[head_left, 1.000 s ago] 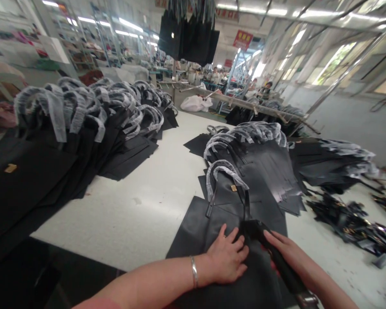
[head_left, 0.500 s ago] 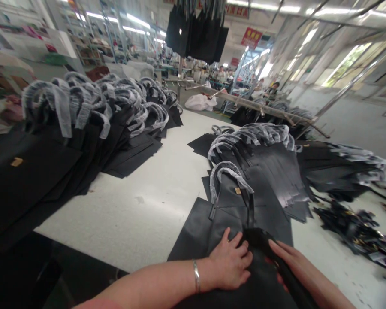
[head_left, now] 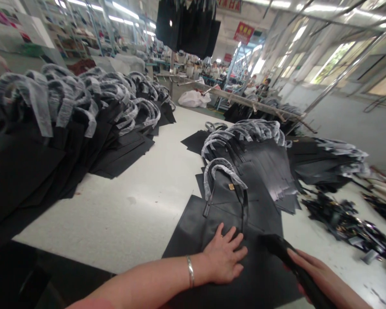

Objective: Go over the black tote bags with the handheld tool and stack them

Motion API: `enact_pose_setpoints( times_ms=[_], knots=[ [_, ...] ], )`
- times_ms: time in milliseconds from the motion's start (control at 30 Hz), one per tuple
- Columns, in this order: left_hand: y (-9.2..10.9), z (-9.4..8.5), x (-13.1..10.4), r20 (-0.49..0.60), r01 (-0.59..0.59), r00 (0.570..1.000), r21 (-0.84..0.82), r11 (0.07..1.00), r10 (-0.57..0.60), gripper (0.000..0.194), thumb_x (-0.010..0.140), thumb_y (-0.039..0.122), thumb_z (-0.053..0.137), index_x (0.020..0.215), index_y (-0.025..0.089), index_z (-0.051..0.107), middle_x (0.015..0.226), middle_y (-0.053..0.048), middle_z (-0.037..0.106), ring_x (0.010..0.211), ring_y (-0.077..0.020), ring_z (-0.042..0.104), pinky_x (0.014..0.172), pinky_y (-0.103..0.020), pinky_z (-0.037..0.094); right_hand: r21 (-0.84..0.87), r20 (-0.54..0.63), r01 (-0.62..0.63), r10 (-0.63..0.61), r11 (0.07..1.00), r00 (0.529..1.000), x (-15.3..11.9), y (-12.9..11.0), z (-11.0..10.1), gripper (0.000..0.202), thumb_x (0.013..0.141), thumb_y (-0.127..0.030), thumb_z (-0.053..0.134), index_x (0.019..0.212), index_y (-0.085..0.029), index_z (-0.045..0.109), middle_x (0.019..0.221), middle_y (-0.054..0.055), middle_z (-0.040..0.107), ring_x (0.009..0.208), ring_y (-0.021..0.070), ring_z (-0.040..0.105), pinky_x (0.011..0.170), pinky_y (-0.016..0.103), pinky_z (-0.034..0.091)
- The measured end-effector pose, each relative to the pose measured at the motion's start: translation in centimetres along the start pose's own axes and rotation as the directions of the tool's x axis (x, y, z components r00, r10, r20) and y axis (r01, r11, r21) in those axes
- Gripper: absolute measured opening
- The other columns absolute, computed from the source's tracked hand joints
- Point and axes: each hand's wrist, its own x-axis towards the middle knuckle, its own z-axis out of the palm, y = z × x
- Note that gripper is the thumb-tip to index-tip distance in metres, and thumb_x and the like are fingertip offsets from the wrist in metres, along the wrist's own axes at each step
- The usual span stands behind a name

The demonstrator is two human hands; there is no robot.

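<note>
"One black bag (head_left: 260,270): where, and why so held?"

"At five o'clock; the left hand (head_left: 225,259), spread and gripping nothing, lies flat upon it, probably to steady it. Pale-wrapped handles (head_left: 207,182) point toward twelve. The right hand (head_left: 323,274), at four, curls round a black tool (head_left: 276,246); whether it touches the bag cannot be told."

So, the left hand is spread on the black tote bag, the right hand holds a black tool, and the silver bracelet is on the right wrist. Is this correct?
Not quite: the head view shows the silver bracelet on the wrist of the left hand. The rest stands.
</note>
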Motion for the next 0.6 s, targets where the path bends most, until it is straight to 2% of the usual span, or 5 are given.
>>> enact_pose_setpoints(
  times_ms=[167,233,400,467,600],
  knots=[
    [0.1,-0.2,0.0,0.014,0.003,1.000,0.016,1.000,-0.003,0.051,0.095,0.048,0.027,0.139,0.024,0.039,0.148,-0.009,0.032,0.137,-0.0333,0.022,0.106,-0.064,0.019,0.066,0.028,0.007,-0.009,0.998,1.000,1.9,-0.7,1.3,0.042,0.078,-0.057,0.060,0.097,-0.020,0.056,0.071,0.002,0.067,0.042,0.0127,0.057,0.036,0.023,0.046],
    [0.2,-0.2,0.0,0.015,0.012,1.000,0.030,0.999,-0.013,0.051,0.095,0.048,0.028,0.139,0.025,0.039,0.148,-0.008,0.032,0.137,-0.0324,0.022,0.106,-0.063,0.019,0.073,0.036,0.016,-0.019,0.997,0.999,2.3,-0.9,1.0,0.042,0.078,-0.056,0.060,0.098,-0.020,0.056,0.073,0.002,0.068,0.043,0.0122,0.058,0.037,0.023,0.046],
    [0.2,-0.2,0.1,0.012,0.000,1.000,0.055,0.998,-0.001,0.051,0.095,0.048,0.026,0.140,0.026,0.038,0.148,-0.007,0.032,0.138,-0.0317,0.021,0.107,-0.063,0.018,0.029,0.096,-0.050,0.047,0.998,0.994,2.1,0.0,-0.4,0.043,0.079,-0.056,0.060,0.100,-0.018,0.056,0.071,0.003,0.068,0.043,0.0131,0.059,0.036,0.022,0.045],
    [0.1,-0.1,0.1,0.015,0.004,1.000,0.066,0.998,-0.005,0.051,0.095,0.048,0.027,0.139,0.026,0.038,0.148,-0.007,0.032,0.138,-0.0319,0.021,0.107,-0.063,0.018,0.042,0.074,-0.020,0.017,0.999,0.997,2.3,0.1,-0.1,0.043,0.078,-0.056,0.060,0.097,-0.018,0.057,0.072,0.004,0.068,0.042,0.0140,0.058,0.035,0.024,0.045],
    [0.2,0.1,0.3,0.015,0.024,1.000,0.064,0.998,-0.025,0.050,0.094,0.049,0.031,0.138,0.028,0.041,0.148,-0.006,0.032,0.137,-0.0312,0.022,0.107,-0.062,0.018,0.072,-0.075,0.104,-0.099,0.992,0.992,2.8,-0.8,1.2,0.036,0.078,-0.052,0.062,0.095,-0.020,0.058,0.060,-0.001,0.062,0.043,0.0145,0.058,0.037,0.024,0.045]
  ],
)
